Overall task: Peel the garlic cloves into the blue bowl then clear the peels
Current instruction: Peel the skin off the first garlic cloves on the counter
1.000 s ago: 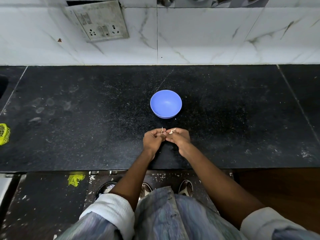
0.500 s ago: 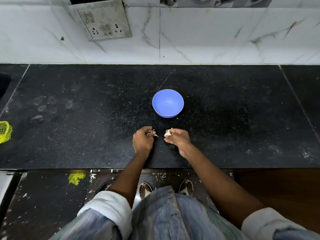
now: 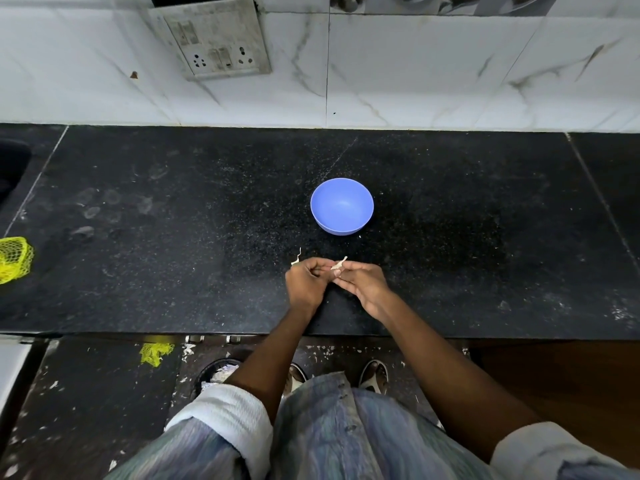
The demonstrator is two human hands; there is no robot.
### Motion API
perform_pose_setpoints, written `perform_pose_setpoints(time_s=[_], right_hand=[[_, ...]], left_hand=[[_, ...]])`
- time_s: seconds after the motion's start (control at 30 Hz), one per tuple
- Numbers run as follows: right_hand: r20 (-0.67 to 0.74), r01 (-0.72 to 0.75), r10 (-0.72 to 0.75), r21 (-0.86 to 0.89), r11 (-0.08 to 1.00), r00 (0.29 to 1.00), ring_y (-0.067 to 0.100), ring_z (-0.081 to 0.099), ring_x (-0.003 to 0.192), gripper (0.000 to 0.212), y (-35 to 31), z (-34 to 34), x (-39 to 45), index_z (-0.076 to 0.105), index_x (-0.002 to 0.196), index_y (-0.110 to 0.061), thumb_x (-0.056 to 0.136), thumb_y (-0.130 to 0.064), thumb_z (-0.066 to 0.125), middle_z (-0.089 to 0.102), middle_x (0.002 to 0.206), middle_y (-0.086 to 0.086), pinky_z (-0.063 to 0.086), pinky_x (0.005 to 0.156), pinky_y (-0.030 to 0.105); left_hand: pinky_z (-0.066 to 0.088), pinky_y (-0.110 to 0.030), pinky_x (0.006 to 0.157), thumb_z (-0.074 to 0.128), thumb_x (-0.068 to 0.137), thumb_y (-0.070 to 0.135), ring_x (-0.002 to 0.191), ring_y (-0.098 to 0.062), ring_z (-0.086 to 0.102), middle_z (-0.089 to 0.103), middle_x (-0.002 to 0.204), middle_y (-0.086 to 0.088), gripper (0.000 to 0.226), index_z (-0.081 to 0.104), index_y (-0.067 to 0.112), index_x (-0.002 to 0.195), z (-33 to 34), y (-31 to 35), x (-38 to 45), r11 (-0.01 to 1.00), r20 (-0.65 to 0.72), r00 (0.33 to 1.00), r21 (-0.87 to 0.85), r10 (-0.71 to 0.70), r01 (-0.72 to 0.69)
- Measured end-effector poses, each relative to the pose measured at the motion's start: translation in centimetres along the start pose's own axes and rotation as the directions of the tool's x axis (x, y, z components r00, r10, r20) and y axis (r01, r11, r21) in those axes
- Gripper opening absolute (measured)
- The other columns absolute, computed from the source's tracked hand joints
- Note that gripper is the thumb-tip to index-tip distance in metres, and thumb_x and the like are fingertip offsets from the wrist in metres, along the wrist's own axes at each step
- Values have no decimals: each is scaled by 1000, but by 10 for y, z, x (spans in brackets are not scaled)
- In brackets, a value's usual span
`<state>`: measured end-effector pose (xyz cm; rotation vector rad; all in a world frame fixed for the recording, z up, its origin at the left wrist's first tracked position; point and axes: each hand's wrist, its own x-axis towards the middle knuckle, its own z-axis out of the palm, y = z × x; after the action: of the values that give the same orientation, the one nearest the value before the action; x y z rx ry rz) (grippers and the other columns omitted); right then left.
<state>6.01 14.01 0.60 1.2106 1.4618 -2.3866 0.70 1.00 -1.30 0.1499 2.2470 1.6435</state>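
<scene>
A blue bowl (image 3: 341, 206) stands on the black stone counter (image 3: 173, 244), and I see nothing inside it. Just in front of it my two hands meet above the counter. My right hand (image 3: 363, 284) pinches a small pale garlic clove (image 3: 338, 265) whose tip sticks up between the fingers. My left hand (image 3: 306, 282) has its fingers curled, their tips reaching toward the clove. A thin strip of peel (image 3: 296, 258) pokes out by its far knuckles; whether it is pinched or lies on the counter I cannot tell.
A yellow mesh bag (image 3: 14, 259) lies at the counter's left edge. A scrap of yellow mesh (image 3: 156, 352) sits on the floor below. A switch plate (image 3: 214, 39) hangs on the white tiled wall. My feet (image 3: 372, 375) stand under the counter's front edge.
My hands pulled apart half a second ago, the left one carrying a strip of peel away. Now the left hand has come back to the clove in the right hand.
</scene>
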Motion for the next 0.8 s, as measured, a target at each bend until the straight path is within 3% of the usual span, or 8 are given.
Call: perform_pose_setpoints(time_s=[0.13,0.3,0.47,0.53,0.67,0.8], right_hand=[[-28,36,-36,-8,999,999,21,75,90,17,-1,4,0,72,97,1,94,14,61,75,99,15,58,95,33],[-71,16,-15,14,1000,997,29,76,95,23,0,5,4,65,116,10,94,14,60,74,109,24,60,92,34],[-42,50,-49,13,999,998,25,77,95,21,-4,5,-3,68,109,13,89,11,69,76,102,22,62,83,27],[-77,61,-62,-9,998,995,29,76,99,20,-2,5,-2,67,108,14,88,11,70,76,104,24,63,83,28],[-100,62,-65,-32,998,993,28,75,88,12,-3,3,-1,71,100,10,88,12,66,75,96,22,63,81,30],[-79,52,-60,-96,994,995,21,73,76,10,-7,5,-1,72,92,1,88,8,65,74,79,12,62,73,28]], left_hand=[[61,-24,76,82,87,9,74,-1,74,80,83,13,14,86,22,91,4,1,-3,998,-96,995,59,28,-22],[63,-29,81,72,92,4,78,-4,74,79,86,10,20,84,18,98,7,-7,-2,996,-106,994,87,-20,29],[63,-30,79,67,91,0,73,-5,72,78,82,10,26,83,18,101,7,-5,-1,995,-93,995,96,-26,35],[63,-30,81,68,90,0,75,-7,74,79,82,9,26,83,18,100,8,-7,-2,997,-74,997,70,-30,36],[64,-42,83,68,92,2,80,-29,77,79,80,-3,22,83,19,97,10,-10,-2,991,-21,993,-63,-118,117],[64,-42,84,68,94,1,78,-21,76,81,86,-3,21,82,16,95,11,-6,0,977,-18,989,-160,-145,140]])
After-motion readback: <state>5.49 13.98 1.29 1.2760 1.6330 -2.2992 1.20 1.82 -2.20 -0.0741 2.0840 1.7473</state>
